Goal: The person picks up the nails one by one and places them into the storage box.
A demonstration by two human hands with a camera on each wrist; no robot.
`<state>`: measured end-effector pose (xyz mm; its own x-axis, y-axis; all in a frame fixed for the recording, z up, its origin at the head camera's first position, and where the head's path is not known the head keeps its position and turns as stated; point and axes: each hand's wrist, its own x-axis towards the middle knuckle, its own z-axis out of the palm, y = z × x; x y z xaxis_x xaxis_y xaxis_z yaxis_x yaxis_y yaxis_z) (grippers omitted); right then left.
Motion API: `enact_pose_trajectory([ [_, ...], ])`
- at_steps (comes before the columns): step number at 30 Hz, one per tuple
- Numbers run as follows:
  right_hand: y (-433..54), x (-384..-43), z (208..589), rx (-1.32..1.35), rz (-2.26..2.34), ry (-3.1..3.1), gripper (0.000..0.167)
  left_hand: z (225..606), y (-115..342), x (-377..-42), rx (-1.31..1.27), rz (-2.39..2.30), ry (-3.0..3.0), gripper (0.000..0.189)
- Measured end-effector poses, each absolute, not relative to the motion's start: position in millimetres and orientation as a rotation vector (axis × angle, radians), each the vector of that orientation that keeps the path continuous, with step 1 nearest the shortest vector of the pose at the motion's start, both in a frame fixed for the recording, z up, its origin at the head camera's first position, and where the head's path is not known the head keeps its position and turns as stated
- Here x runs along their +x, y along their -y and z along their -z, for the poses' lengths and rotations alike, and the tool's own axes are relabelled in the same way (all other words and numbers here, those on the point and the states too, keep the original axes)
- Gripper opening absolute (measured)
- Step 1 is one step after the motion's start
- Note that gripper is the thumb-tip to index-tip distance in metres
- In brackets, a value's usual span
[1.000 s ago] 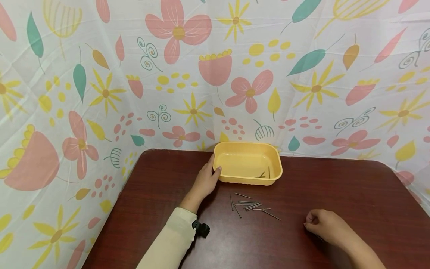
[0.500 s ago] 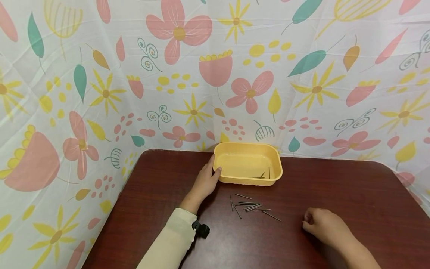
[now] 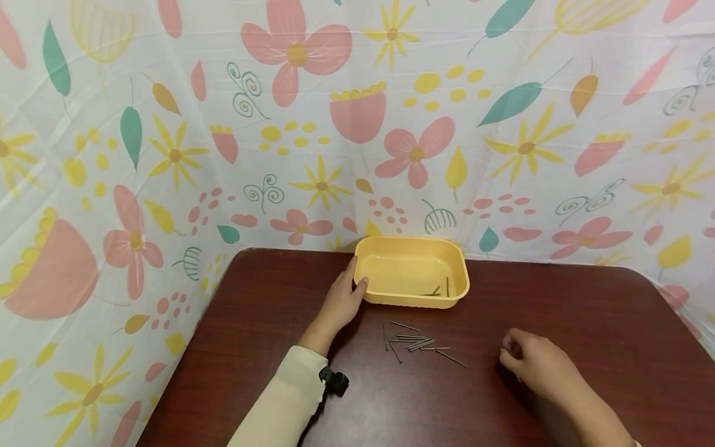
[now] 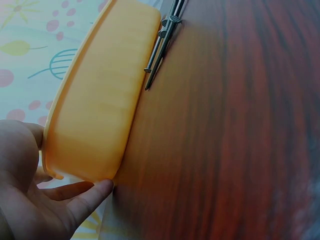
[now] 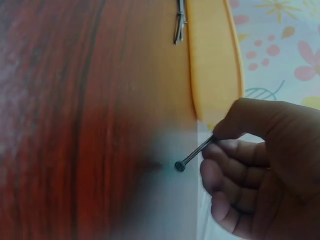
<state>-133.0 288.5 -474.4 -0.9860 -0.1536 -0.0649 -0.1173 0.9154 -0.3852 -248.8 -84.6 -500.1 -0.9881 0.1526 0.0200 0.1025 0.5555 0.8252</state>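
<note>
A yellow plastic tray [image 3: 410, 299] stands at the back of the table, with a few nails [image 3: 447, 287] lying inside near its right end. My left hand [image 3: 342, 301] holds the tray's left end, thumb at the rim and other fingers against the end wall [image 4: 85, 177]. Off to the right, my right hand [image 3: 542, 366] is raised a little over the table. Its thumb and index finger pinch a nail [image 5: 196, 152], whose head points out from the fingertips. Several loose nails [image 3: 413, 340] lie in a small heap in front of the tray.
The dark red-brown table [image 3: 436, 410] reaches back to a flowered cloth [image 3: 313, 136] hanging behind the tray and along the left. A black strap mount [image 3: 335, 380] sits on the left wrist.
My right hand has risen slightly and shifted a little left and away from me, with the nail in its fingers. The left hand, tray and loose nails have stayed put.
</note>
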Motion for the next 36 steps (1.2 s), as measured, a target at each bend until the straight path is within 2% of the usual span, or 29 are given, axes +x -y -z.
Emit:
enact_pose_trajectory([
  [6,-280,-140,473,-0.265,0.661,-3.149,0.007,498,85,-248,0.222,-1.44,-2.723,0.067],
  [17,-264,-153,473,-0.46,0.872,-3.406,0.016,500,85,-250,0.213,-1.459,-2.711,0.067],
  [36,-225,-177,461,-0.253,1.346,-3.348,0.004,503,88,-250,0.192,-1.502,-2.677,0.066],
])
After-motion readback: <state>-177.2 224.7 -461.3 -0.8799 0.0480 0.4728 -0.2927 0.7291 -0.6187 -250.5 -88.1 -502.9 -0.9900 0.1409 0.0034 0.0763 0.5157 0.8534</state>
